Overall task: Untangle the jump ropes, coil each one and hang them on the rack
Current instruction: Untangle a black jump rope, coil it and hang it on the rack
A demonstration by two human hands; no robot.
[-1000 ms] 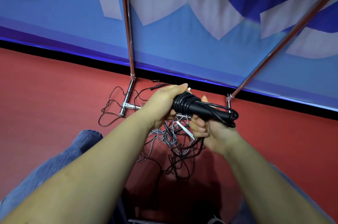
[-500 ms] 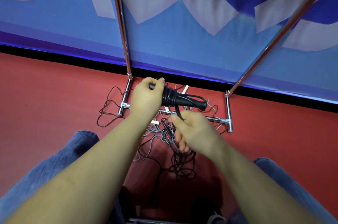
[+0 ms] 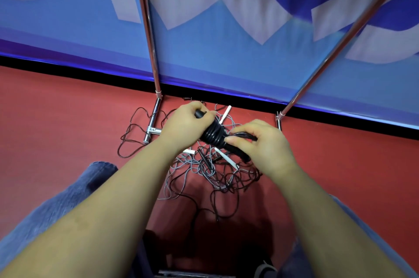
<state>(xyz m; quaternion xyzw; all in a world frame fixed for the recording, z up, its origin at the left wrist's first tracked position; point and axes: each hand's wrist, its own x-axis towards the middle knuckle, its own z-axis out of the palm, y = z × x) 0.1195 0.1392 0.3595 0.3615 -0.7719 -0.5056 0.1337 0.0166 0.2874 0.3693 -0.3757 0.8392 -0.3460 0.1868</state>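
Your left hand (image 3: 186,124) hides one end of the black coiled rope (image 3: 214,136); its fingers curl round it. Your right hand (image 3: 264,143) (lower half a second ago) now pinches the coil's strands, above the tangled ropes (image 3: 210,171) on the floor (image 3: 56,130), between the rack (image 3: 150,50) feet.

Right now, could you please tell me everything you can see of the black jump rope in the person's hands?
The black jump rope is a glossy, plastic-looking cord wound in tight turns round its dark handles, forming a compact bundle. It is held tilted above the tangled ropes on the red floor. The left hand grips its upper end, where a handle tip shows; the right hand pinches the loose strands at its lower end.
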